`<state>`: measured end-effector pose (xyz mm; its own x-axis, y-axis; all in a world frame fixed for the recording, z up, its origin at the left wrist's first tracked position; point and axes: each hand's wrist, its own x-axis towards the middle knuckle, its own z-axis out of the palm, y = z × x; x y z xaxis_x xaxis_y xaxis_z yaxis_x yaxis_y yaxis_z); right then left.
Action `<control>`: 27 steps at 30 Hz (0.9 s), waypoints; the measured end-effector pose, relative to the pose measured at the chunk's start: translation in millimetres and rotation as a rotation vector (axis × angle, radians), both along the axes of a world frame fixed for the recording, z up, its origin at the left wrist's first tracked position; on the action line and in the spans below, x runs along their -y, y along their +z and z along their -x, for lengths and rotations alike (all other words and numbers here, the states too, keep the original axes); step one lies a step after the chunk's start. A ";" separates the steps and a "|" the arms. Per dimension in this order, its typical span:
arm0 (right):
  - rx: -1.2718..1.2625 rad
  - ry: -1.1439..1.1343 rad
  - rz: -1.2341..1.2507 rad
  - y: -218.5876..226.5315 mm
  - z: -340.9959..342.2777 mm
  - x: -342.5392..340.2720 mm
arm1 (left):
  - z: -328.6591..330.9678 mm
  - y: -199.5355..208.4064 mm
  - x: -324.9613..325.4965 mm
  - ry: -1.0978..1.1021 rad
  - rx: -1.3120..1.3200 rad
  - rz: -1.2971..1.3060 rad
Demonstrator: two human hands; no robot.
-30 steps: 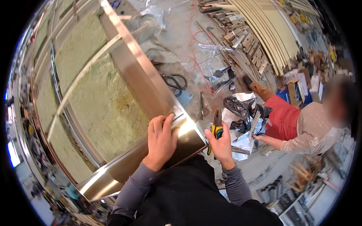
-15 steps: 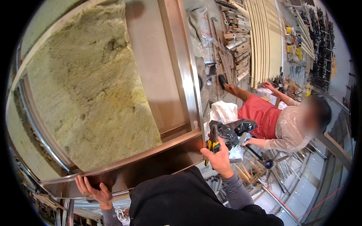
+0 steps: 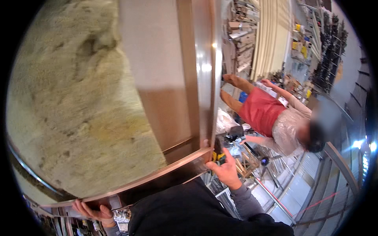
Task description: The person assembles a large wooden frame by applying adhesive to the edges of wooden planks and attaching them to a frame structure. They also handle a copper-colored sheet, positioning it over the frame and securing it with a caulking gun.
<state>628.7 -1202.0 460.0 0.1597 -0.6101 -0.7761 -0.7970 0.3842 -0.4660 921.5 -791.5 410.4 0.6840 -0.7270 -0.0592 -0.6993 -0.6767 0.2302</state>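
Observation:
Across my front stands a large brown metal-framed panel (image 3: 204, 67), its cavity partly filled with yellowish mineral wool (image 3: 86, 114). My left hand (image 3: 94, 212) is curled over the panel's lower edge near its left end, fingers on the rim. At the lower right corner is my right hand (image 3: 226, 171), its thumb against the frame and its index finger raised. Between that thumb and finger sits a black-and-yellow tool (image 3: 217, 152), mostly covered by the hand and blurred, its kind unclear. Beside the wool, a flat beige inner sheet (image 3: 157, 82) shows.
To the right, a co-worker in a red apron (image 3: 262, 112) reaches one hand toward dark plastic (image 3: 236, 133). Long cream strips (image 3: 271, 39) and stacked offcuts (image 3: 241, 59) lie farther off. Metal bars (image 3: 273, 196) are on the lower right.
The panel fills more of the view and has shifted left and down at its left side. The co-worker appears farther left. Both hands keep their places on the panel.

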 end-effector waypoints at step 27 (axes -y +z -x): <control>0.192 -0.426 0.678 18.3 90.4 -152.7 | -200.7 100.2 -247.5 -0.315 -0.235 -0.325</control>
